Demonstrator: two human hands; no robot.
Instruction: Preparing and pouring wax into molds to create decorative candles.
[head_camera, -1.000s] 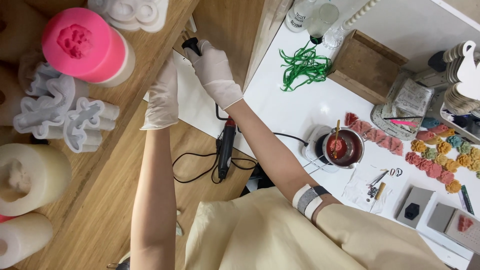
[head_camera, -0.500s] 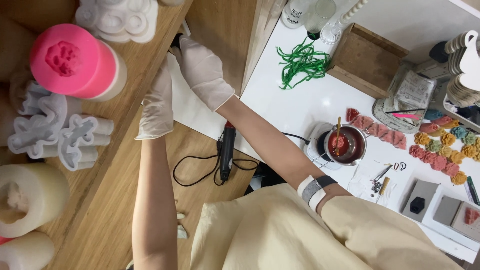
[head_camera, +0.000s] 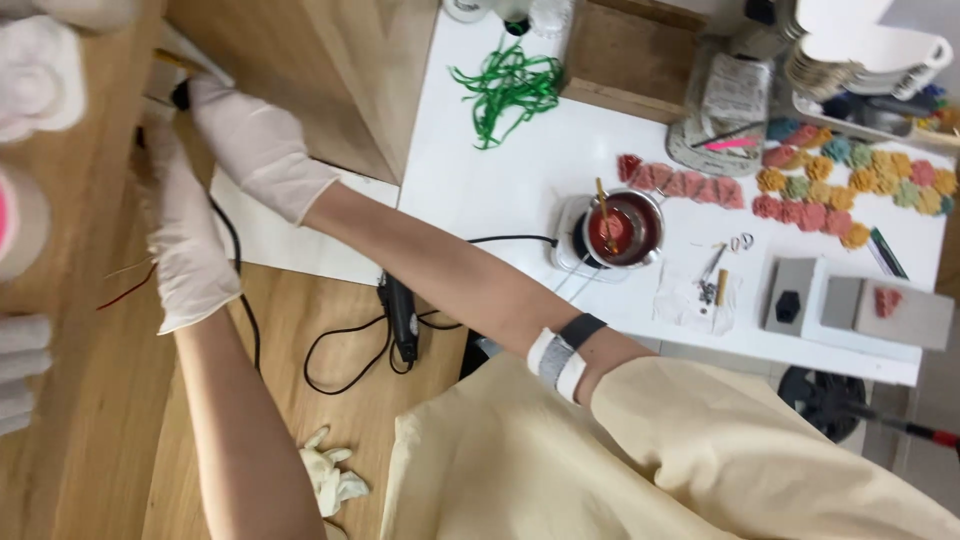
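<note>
Both my hands wear white gloves and reach to the upper left along a wooden shelf edge (head_camera: 90, 300). My right hand (head_camera: 255, 145) closes its fingertips on a black plug (head_camera: 182, 95) at the top of a black cable (head_camera: 238, 280). The cable runs down to a black hand tool (head_camera: 402, 315) lying on the wooden floor. My left hand (head_camera: 190, 250) lies stretched flat just below and left of the plug, its fingertips by the shelf edge and partly hidden. A white panel (head_camera: 270, 235) sits behind my right wrist.
A white table (head_camera: 500, 190) carries a small pot of red wax (head_camera: 615, 225), green strands (head_camera: 510, 85), rows of coloured flower pieces (head_camera: 850, 185), grey moulds (head_camera: 860, 305) and a wooden box (head_camera: 630, 45). A crumpled glove (head_camera: 330, 480) lies on the floor. White moulds (head_camera: 30, 75) stand left.
The view has swung right and closer, so the pink and white moulds slid off to the left. Both hands stay at the plug, the right still on it.
</note>
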